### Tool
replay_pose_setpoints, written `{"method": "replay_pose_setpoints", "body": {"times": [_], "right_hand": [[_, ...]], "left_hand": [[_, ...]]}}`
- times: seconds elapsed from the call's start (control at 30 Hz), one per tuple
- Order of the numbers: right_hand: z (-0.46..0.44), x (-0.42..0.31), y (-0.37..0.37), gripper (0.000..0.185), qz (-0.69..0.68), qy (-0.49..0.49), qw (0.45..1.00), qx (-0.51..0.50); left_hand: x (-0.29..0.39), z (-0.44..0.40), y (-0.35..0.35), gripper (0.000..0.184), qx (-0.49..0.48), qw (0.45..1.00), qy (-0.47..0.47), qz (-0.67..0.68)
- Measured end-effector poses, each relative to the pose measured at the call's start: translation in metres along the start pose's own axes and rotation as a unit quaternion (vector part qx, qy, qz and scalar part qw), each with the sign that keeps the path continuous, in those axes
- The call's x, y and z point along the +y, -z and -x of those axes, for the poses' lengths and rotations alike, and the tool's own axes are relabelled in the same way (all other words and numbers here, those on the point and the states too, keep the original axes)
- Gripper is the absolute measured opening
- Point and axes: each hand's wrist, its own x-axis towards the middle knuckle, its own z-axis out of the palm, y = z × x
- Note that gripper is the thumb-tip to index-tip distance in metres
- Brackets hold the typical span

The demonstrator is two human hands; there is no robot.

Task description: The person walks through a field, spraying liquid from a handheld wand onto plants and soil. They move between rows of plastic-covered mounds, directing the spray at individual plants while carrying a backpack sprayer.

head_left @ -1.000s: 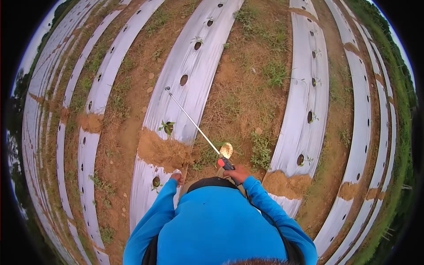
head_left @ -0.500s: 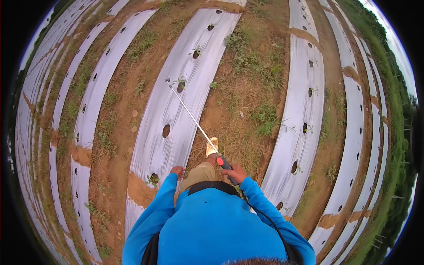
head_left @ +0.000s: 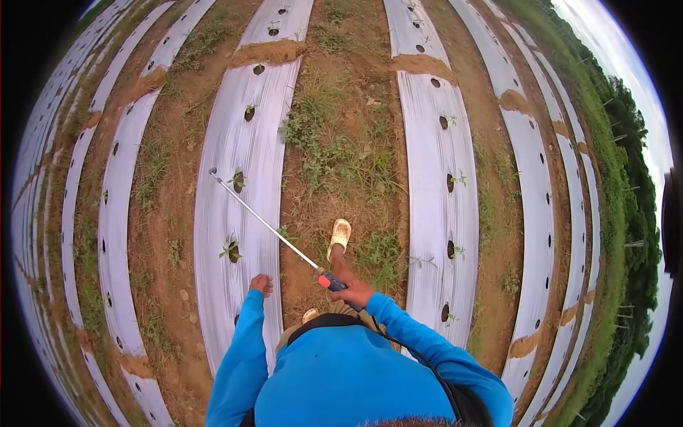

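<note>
My right hand (head_left: 355,292) is wrapped round the dark handle of a sprayer wand (head_left: 267,224) with a red part near its front. The thin metal tube slants up and left, and its nozzle hangs over the plastic-covered bed on the left, just left of a seedling (head_left: 237,181) in a hole. My left hand (head_left: 262,285) hovers over the same bed with its fingers curled; nothing shows in it. A lower seedling (head_left: 230,250) grows from a hole above that hand. A black hose runs back from the handle along my right arm.
A grassy dirt path (head_left: 341,178) runs between the left bed and another plastic-covered bed (head_left: 437,213) on the right. A foot in a pale clog (head_left: 341,232) stands on it. More beds lie on both sides, with trees (head_left: 629,142) at the far right.
The beds and seedlings have shifted in view as I moved along the path. The wand has swung left and lower, and a clogged foot is now further forward. My left hand has moved left.
</note>
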Motion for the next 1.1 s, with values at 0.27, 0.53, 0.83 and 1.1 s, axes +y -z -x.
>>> {"method": "replay_pose_setpoints", "body": {"times": [0.27,0.53,0.83,1.1], "right_hand": [[-0.184,-0.089,0.194,0.05,-0.092,-0.103,0.986,-0.095],[-0.355,-0.164,0.358,0.047,-0.07,-0.104,0.987,-0.103],[-0.562,-0.228,0.483,0.049,-0.134,-0.141,0.972,-0.132],[-0.723,-0.251,0.623,0.047,-0.014,-0.101,0.982,-0.16]], "left_hand": [[0.151,-0.037,-0.045,0.024,0.052,0.993,0.092,-0.044],[0.332,-0.104,-0.078,0.029,0.051,0.998,0.012,-0.03],[0.538,-0.289,-0.123,0.025,-0.003,0.986,0.075,-0.15],[0.886,-0.356,-0.17,0.022,-0.019,1.0,-0.016,-0.014]]}}
